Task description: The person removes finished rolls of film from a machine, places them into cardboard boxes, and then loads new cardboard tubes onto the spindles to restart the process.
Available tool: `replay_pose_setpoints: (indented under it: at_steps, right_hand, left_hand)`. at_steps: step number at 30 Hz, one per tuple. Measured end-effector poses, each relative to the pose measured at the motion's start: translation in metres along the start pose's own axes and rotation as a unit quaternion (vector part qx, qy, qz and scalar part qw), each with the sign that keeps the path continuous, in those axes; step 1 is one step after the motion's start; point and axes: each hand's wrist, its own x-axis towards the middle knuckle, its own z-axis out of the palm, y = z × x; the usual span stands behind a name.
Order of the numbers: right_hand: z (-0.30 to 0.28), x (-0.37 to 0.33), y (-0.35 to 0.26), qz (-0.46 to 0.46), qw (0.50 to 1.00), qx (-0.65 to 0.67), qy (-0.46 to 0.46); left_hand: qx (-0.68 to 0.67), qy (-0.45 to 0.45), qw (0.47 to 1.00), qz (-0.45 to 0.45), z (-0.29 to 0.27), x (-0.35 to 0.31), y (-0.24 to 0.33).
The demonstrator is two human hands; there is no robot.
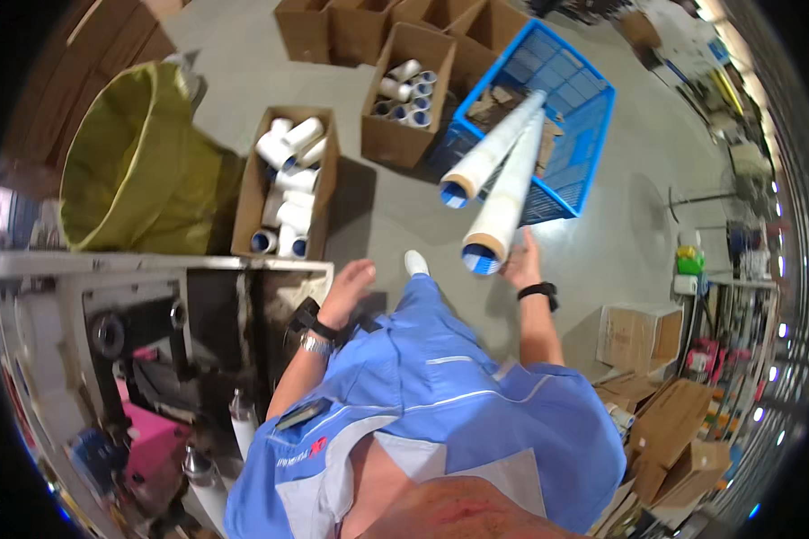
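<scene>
Two long white rolls (511, 193) with brown cores and blue inside their near ends lean out of a blue plastic crate (593, 148). My right hand (523, 262) is at the near end of the right-hand roll, its fingers against the side and partly hidden by it. The other long roll (483, 162) lies just left of it, with no hand on it. My left hand (351, 286) is held out beside the machine's corner, holding nothing, its fingers loosely bent and apart. Both wrists wear black bands; a metal watch (315, 344) is on the left.
A cardboard box (331, 193) of short white rolls stands ahead on the left, another box (395, 144) beyond it. Several more cartons (355, 36) line the back. At left are a green fabric bin (108, 171) and a machine (153, 263). Cartons (638, 337) stand at right.
</scene>
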Motion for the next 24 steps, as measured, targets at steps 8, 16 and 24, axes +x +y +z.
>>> replay_pose_setpoints:
  at_steps: [8, 16, 24]
  right_hand:
    - [0.108, 0.039, 0.022, -0.029, 0.963, 0.186, -0.19]
    - [0.11, 0.072, -0.016, 0.078, 0.967, 0.113, -0.214]
    - [0.095, 0.116, -0.079, 0.037, 0.963, 0.195, -0.185]
  left_hand:
    - [0.021, -0.102, 0.994, -0.03, 0.123, 0.068, 0.049]
    - [-0.015, 0.107, 0.994, -0.022, 0.175, 0.126, 0.063]
    - [0.362, 0.171, 0.904, 0.15, 0.161, -0.015, 0.148]
